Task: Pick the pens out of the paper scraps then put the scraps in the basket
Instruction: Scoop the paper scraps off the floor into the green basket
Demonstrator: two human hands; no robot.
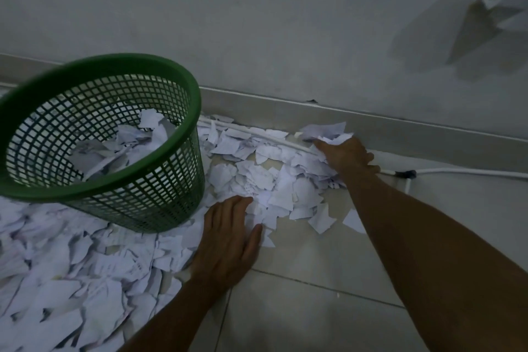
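White paper scraps point(257, 177) lie scattered over the tiled floor, thickest at the lower left. A green mesh basket point(183, 86) stands at the left, tilted toward me, with several scraps inside. My left hand point(228, 240) lies flat on the scraps just right of the basket's foot, fingers straight. Near the skirting, my right hand point(345, 154) reaches into the far edge of the pile, and its fingers curl round a bunch of scraps point(325, 131). No pen shows in view.
A white cable point(457, 171) runs along the floor by the skirting, with a dark joint point(405, 174) just right of my right hand. The wall rises behind. Bare tiles point(314, 308) spread at the lower right.
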